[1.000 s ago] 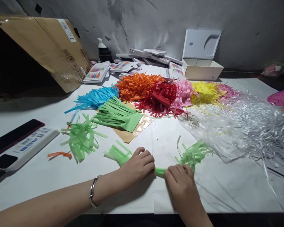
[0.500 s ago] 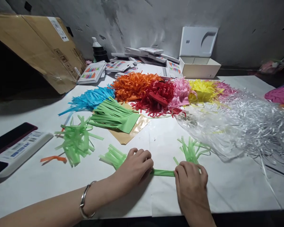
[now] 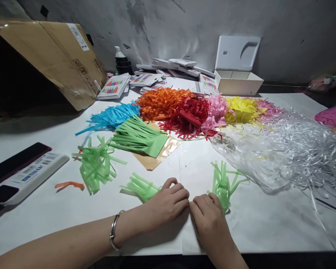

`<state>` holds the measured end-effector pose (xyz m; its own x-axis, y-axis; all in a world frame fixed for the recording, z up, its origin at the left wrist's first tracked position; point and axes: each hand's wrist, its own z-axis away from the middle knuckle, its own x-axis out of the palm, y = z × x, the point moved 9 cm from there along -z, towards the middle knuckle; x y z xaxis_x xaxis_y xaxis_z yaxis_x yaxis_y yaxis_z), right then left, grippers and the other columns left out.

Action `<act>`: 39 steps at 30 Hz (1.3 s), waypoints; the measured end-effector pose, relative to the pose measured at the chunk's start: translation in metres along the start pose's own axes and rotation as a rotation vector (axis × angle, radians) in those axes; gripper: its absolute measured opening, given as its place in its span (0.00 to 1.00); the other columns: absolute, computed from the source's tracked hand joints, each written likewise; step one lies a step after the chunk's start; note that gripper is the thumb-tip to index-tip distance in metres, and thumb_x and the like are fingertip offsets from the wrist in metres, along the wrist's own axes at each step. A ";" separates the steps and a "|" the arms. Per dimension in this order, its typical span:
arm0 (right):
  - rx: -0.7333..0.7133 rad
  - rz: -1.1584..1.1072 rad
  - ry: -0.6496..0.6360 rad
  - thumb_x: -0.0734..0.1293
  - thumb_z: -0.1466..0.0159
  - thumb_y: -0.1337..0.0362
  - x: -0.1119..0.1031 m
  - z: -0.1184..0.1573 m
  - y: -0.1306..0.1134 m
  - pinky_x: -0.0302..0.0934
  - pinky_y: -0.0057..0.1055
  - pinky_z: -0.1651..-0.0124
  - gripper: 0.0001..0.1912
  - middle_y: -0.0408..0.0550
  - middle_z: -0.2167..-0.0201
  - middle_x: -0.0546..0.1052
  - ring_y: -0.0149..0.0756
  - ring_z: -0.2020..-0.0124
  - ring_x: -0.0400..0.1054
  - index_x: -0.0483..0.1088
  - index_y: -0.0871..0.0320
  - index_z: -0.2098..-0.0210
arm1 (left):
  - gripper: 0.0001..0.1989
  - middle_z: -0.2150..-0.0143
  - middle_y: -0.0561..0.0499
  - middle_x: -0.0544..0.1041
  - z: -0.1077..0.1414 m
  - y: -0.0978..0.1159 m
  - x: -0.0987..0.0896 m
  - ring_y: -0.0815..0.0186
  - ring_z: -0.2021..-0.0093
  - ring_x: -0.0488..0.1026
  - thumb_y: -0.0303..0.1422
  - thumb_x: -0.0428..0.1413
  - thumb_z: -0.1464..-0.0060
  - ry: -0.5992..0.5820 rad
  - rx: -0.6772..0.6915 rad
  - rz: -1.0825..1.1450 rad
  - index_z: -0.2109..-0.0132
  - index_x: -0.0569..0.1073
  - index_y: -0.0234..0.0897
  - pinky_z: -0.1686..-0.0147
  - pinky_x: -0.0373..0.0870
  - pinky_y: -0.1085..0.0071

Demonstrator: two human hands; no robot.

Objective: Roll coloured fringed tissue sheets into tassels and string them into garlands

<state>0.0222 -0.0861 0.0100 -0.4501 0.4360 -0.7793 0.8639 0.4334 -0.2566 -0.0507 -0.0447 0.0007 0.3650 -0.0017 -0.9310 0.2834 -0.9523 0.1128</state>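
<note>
My left hand and my right hand are close together over the white-covered table, fingers curled down. Between and beneath them is the rolled middle of a green tissue-paper tassel, which the fingers now hide. Its fringed ends show on both sides: one green fringe left of my left hand, the other fringe beyond my right hand. A silver bangle circles my left wrist. Further left lies a loose green tassel. A flat stack of green fringed paper rests on a brown envelope.
Piles of blue, orange, red and yellow fringes stretch across the middle. Silvery strips cover the right. A cardboard box, flat packets, an open white box and a phone lie around.
My right hand has moved left, almost meeting my left hand. The green rolled strip that showed between them is now covered. The view has shifted slightly.
</note>
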 end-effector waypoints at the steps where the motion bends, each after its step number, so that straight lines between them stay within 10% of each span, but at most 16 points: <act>1: -0.013 -0.013 -0.001 0.53 0.27 0.74 0.000 0.000 -0.001 0.55 0.37 0.50 0.20 0.44 0.73 0.70 0.35 0.69 0.62 0.69 0.58 0.70 | 0.10 0.65 0.51 0.75 0.001 0.000 0.003 0.62 0.64 0.68 0.25 0.50 0.33 -0.017 -0.003 0.006 0.63 0.72 0.36 0.50 0.57 0.58; 16: 0.134 -0.055 0.102 0.60 0.29 0.74 -0.032 0.045 0.025 0.52 0.49 0.36 0.10 0.46 0.66 0.75 0.38 0.58 0.68 0.72 0.58 0.62 | 0.07 0.66 0.52 0.75 0.005 -0.011 0.000 0.64 0.65 0.68 0.25 0.52 0.37 0.001 -0.168 0.197 0.65 0.71 0.37 0.56 0.56 0.61; 23: 0.376 0.104 0.189 0.59 0.29 0.70 -0.029 0.049 0.028 0.50 0.55 0.38 0.11 0.45 0.69 0.75 0.41 0.61 0.69 0.67 0.55 0.67 | 0.07 0.65 0.51 0.75 -0.009 -0.014 0.002 0.60 0.64 0.67 0.23 0.55 0.41 -0.181 -0.302 0.075 0.67 0.72 0.38 0.59 0.56 0.60; 31: 0.279 0.075 0.144 0.57 0.28 0.71 -0.022 0.044 0.019 0.44 0.54 0.32 0.13 0.46 0.64 0.77 0.40 0.56 0.71 0.72 0.55 0.61 | 0.08 0.66 0.53 0.73 -0.010 0.023 0.009 0.63 0.64 0.66 0.26 0.58 0.37 -0.200 0.176 -0.073 0.66 0.72 0.38 0.46 0.58 0.58; 39: 0.106 0.090 0.161 0.58 0.28 0.72 -0.024 0.029 0.011 0.51 0.49 0.39 0.13 0.45 0.70 0.76 0.37 0.62 0.71 0.73 0.57 0.62 | 0.07 0.63 0.47 0.77 -0.021 -0.008 0.011 0.64 0.65 0.72 0.27 0.54 0.40 -0.183 -0.228 0.461 0.62 0.77 0.34 0.63 0.68 0.70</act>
<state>0.0493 -0.1148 0.0097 -0.3932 0.5930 -0.7027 0.9173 0.3056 -0.2553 -0.0297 -0.0309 -0.0034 0.3421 -0.4760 -0.8102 0.3227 -0.7503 0.5770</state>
